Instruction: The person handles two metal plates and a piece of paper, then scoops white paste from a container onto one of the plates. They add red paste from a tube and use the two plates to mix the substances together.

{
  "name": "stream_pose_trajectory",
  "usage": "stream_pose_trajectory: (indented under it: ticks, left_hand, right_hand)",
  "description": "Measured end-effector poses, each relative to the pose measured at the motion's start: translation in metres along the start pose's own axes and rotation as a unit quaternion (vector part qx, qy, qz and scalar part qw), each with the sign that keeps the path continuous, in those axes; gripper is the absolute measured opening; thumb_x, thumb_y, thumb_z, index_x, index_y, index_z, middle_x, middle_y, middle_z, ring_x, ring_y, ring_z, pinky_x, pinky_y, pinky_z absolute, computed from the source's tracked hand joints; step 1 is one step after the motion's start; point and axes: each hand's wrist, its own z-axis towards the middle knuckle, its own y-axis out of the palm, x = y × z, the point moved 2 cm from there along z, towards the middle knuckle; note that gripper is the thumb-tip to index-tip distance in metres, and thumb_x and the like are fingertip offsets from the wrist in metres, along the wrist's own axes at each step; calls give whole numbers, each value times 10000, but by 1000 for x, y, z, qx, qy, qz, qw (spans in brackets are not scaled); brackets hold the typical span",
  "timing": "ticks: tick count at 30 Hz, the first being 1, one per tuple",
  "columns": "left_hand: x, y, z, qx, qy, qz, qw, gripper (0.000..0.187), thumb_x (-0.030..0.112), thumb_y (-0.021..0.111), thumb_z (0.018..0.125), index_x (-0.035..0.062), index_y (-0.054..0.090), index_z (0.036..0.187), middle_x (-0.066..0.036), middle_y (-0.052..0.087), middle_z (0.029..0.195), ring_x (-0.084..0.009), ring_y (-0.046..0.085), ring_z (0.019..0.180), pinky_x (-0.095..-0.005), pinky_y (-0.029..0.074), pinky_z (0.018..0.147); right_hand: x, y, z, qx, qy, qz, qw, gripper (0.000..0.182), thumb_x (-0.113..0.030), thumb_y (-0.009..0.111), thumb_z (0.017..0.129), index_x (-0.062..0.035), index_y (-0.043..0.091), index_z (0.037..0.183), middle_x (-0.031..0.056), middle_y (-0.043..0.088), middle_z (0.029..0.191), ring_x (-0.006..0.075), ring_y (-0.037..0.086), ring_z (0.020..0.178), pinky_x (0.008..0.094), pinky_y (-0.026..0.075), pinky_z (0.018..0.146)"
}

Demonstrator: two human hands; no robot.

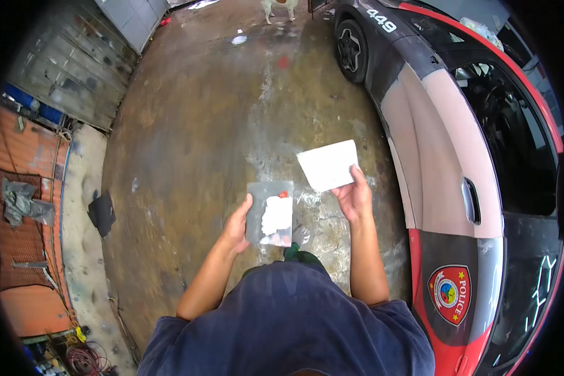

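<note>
Apart, my left hand [235, 229] grips a grey rectangular plate [257, 210], lengthwise near-to-far; my right hand [355, 199], a flat white panel [328, 165]. It's farther, rightward.

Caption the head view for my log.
Left hand holds a grey board with a white smear, right hand a flat white piece, beside a police-marked car.

The board [257, 214] looks smooth, the door panel [433, 163] matt (the floor [188, 144] patchily glossy).

Grey plate [254, 216] w/ white smear [276, 216], red dab [283, 194] nr top, tilted white sheet [327, 164], just to R
</note>
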Motion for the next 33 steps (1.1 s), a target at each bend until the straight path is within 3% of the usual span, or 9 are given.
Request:
stream_pose_trajectory:
  ticks: [6,13,21,24,26,27,29,32,33]
  left_hand:
    - [48,31,73,-4,107,0,994,543,427,468,1053,3,471,1393,-125,600,1324,-251,625,1175,-427,505,1011]
    - [67,80,156,0,153,151,977,521,441,468,1058,12,508,1352,-99,596,1304,-200,609,1165,-365,482,1011]
    - [93,114,229,-161,33,184,969,498,414,452,1069,1,520,1338,-103,611,1278,-191,599,1171,-347,462,1022]
    - [117,110,242,-204,-8,213,955,458,371,455,1077,-15,537,1310,-99,612,1273,-169,580,1166,-322,441,1025]
    - [132,119,253,-243,-7,255,936,443,360,452,1081,-21,557,1281,-89,628,1235,-152,582,1131,-304,439,1003]
    - [140,119,257,-263,-5,286,921,422,354,449,1083,-17,569,1245,-74,630,1183,-140,575,1083,-297,443,971]
    - [156,117,264,-305,-1,343,889,392,343,443,1088,-8,593,1175,-43,634,1078,-118,562,986,-284,449,906]
    - [179,121,261,-374,22,404,835,366,336,428,1093,6,580,1054,-3,552,887,-106,483,830,-283,438,787]
    - [182,140,259,-387,28,425,818,366,337,425,1094,7,574,1042,-3,534,858,-106,472,808,-284,437,770]
  right_hand:
    - [-21,-53,26,102,22,74,992,413,-87,545,927,-12,530,1333,133,639,1297,305,620,1207,477,479,1074]
    - [-42,-41,1,114,-36,172,978,381,-53,549,941,4,540,1317,142,645,1291,303,621,1212,489,474,1089]
    - [-76,-10,-26,71,-218,286,930,386,-36,572,931,0,543,1314,156,657,1263,300,627,1212,477,514,1051]
    - [-72,53,-23,278,-306,22,910,366,-24,598,905,9,567,1268,134,682,1173,264,657,1138,421,525,1012]
    - [-68,70,-18,386,-292,-273,831,360,40,570,895,10,609,1252,120,669,1192,252,633,1146,402,478,1026]
    - [-75,103,-13,357,-347,-590,635,476,100,543,852,-69,623,1290,114,651,1216,272,629,1139,385,494,989]
    - [-70,138,3,319,-328,-758,464,581,111,546,786,-163,643,1290,90,639,1234,300,588,1195,468,442,1049]
    - [-53,173,27,320,-258,-834,368,575,64,580,748,-186,661,1259,60,625,1255,294,557,1230,544,376,1089]
    - [-63,170,29,321,-254,-829,382,563,57,583,753,-193,665,1250,52,622,1257,283,553,1235,547,366,1094]
